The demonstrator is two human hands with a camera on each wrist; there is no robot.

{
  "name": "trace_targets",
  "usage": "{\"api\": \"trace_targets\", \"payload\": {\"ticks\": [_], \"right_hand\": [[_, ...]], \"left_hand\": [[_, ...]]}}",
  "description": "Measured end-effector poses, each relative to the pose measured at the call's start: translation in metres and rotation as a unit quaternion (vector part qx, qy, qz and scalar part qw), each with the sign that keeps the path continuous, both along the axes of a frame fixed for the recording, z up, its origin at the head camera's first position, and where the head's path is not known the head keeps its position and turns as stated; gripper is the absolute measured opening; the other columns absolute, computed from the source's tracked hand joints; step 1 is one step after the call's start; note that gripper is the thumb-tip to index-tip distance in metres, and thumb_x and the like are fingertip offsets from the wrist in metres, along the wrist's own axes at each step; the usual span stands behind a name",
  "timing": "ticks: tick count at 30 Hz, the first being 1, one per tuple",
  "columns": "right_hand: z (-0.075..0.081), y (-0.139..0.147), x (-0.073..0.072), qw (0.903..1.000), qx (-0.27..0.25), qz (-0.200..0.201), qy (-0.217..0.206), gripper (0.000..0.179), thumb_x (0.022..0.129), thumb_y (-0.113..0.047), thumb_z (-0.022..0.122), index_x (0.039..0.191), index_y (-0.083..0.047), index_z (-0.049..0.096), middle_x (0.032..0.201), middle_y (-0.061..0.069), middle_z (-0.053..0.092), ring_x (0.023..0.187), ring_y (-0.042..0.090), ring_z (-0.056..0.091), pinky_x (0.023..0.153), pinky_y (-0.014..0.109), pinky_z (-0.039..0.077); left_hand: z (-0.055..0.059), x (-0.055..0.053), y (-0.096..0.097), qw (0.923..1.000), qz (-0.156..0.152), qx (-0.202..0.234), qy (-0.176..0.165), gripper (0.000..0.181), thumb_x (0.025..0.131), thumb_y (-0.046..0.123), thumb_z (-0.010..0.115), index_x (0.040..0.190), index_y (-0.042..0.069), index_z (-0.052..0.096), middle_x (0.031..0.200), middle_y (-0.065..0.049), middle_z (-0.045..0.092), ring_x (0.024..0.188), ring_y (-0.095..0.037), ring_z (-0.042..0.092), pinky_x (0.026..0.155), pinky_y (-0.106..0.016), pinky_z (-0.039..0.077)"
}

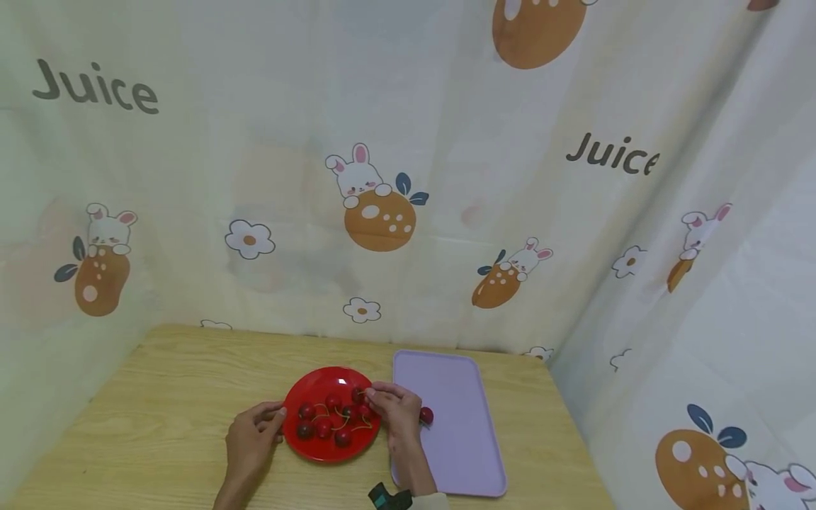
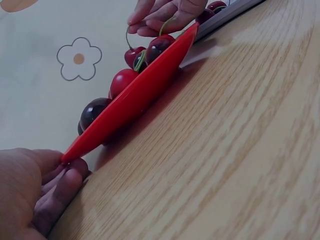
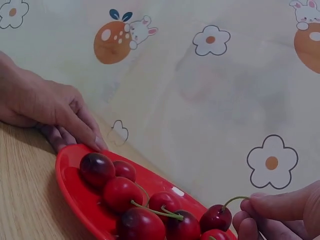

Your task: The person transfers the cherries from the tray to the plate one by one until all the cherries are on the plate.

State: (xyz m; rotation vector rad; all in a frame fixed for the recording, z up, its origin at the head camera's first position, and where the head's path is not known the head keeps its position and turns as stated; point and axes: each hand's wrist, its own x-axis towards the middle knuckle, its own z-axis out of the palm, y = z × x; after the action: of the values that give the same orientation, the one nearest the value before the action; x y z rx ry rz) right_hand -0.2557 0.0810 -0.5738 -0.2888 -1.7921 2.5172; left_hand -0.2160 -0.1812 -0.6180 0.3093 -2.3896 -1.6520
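My left hand (image 1: 250, 439) pinches the left rim of a round red plate (image 1: 321, 382) between thumb and fingers. Several dark red cherries with green stems lie on the plate, bunched in its middle and front. Over the plate's right side, my right hand (image 1: 397, 411) pinches the stem of one cherry (image 3: 216, 218) between thumb and fingertips. That cherry hangs at the far right edge of the group, close over the others in the right wrist view.
Right of the plate lies a pale purple rectangular tray (image 1: 449, 432). On its left side sits a cherry (image 1: 426, 416), partly hidden by my right hand; the left wrist view shows two cherries there. Both stand on a wooden table (image 1: 191, 375) with a printed curtain (image 1: 287, 177) behind.
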Motion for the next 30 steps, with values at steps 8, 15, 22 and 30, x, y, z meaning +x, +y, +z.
{"api": "trace_targets", "payload": {"ticks": [8, 15, 22, 30], "right_hand": [[0.0037, -0.0027, 0.0022, 0.9980, 0.061, -0.005, 0.018, 0.028, 0.089, 0.002, 0.087, 0.112, 0.014, 0.076, 0.085, 0.008, 0.083, 0.073, 0.005, 0.075, 0.070, 0.017, 0.063], [-0.0003, -0.0041, -0.0001, 0.9950, 0.098, -0.009, 0.018, 0.027, 0.085, 0.001, 0.091, 0.108, 0.010, 0.080, 0.085, 0.008, 0.084, 0.075, 0.004, 0.075, 0.072, 0.017, 0.060], [-0.0032, -0.0072, -0.0009, 0.9921, 0.121, -0.013, 0.030, 0.026, 0.084, 0.002, 0.091, 0.106, 0.010, 0.080, 0.088, 0.014, 0.084, 0.074, 0.004, 0.076, 0.071, 0.016, 0.059], [-0.0015, -0.0080, -0.0014, 0.9902, 0.134, -0.006, 0.040, 0.024, 0.085, 0.003, 0.090, 0.106, 0.011, 0.080, 0.093, 0.019, 0.084, 0.076, 0.004, 0.076, 0.070, 0.015, 0.060]], "left_hand": [[-0.0013, -0.0003, 0.0010, 0.9999, 0.001, 0.000, 0.016, 0.025, 0.106, 0.015, 0.072, 0.126, 0.001, 0.078, 0.109, -0.019, 0.083, 0.063, -0.009, 0.072, 0.058, -0.020, 0.059], [-0.0020, -0.0004, 0.0013, 0.9999, 0.004, -0.002, 0.012, 0.025, 0.106, 0.015, 0.073, 0.126, 0.000, 0.078, 0.109, -0.019, 0.083, 0.064, -0.009, 0.072, 0.057, -0.021, 0.059], [0.0005, 0.0004, 0.0019, 0.9999, 0.007, 0.010, 0.011, 0.025, 0.106, 0.013, 0.073, 0.126, -0.001, 0.078, 0.110, -0.020, 0.082, 0.064, -0.010, 0.072, 0.058, -0.022, 0.060], [-0.0008, -0.0003, -0.0009, 0.9999, 0.000, 0.011, 0.008, 0.027, 0.106, 0.013, 0.072, 0.128, -0.001, 0.077, 0.112, -0.021, 0.082, 0.065, -0.010, 0.072, 0.059, -0.021, 0.059]]}}
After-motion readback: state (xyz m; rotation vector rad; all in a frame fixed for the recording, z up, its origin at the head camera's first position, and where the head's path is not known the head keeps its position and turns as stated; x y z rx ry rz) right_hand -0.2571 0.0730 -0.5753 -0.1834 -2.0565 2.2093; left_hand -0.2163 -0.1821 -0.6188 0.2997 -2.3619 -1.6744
